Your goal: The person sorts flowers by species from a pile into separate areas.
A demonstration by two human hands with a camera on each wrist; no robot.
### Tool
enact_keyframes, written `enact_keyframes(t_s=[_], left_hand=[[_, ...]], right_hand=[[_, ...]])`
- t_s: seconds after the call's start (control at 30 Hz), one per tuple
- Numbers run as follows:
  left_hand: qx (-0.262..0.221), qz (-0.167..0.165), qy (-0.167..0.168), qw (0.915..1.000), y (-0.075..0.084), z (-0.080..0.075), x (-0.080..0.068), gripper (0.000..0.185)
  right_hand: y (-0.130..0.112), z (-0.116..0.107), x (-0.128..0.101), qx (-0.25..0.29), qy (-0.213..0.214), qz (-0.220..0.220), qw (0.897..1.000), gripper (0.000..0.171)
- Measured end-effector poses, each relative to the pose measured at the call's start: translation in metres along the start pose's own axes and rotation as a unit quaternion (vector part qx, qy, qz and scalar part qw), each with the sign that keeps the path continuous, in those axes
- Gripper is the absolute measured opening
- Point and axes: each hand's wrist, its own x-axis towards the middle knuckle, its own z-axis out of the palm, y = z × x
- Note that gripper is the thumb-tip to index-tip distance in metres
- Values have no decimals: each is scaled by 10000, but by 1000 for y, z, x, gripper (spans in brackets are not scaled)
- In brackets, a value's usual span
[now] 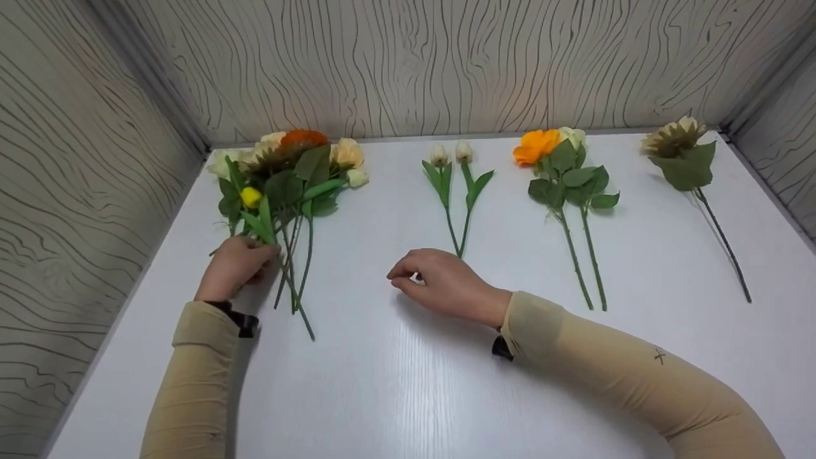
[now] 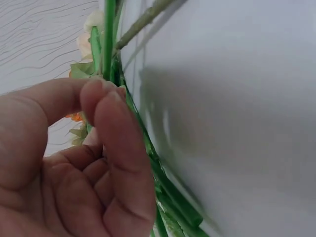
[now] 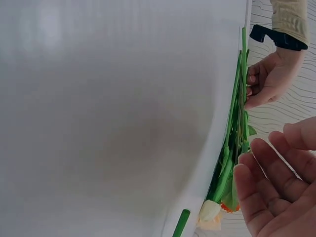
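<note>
Green stems of the bunch [image 1: 290, 210] are pinched by the left hand [image 1: 234, 266]. The right hand [image 1: 440, 284] rests loosely curled, holding nothing. One should probably keep the stems together, gripping low.

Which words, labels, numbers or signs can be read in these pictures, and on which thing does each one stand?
No readable words, brands or numbers appear in any view.
"x": a small dark cross-shaped mark on the right sleeve.
A faint dark mark on the left sleeve is too small to read.
The wall panels carry only a wavy line pattern, no text.
</note>
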Motion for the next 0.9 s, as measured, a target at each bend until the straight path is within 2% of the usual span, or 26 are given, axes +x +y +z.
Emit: enact_keyframes(t_s=[0.17, 0.3, 0.4, 0.63, 0.77, 0.9], left_hand=[[-125, 42, 49, 9999, 4, -7, -10, 40], [-323, 345, 147, 9988, 17, -7, -22, 44], [-556, 632, 137, 9964, 33, 3, -27, 44], [-1280, 1267, -173, 9835, 88, 46, -27, 33], [-1776, 1678, -263, 9693, 121, 79, -25, 26], [-2240, 1994, -355, 9533, 144, 109, -22, 24]], right_hand=[[9, -7, -5, 140, 119, 127, 9998, 17], [16, -14, -13, 300, 223, 325, 9988, 17], [19, -19, -18, 542, 306, 557, 9965, 17], [19, -26, -29, 1292, 307, 1091, 9851, 20], [17, -28, -35, 2006, 118, 1384, 9698, 28], [14, -28, -39, 2520, -32, 1563, 9550, 35]])
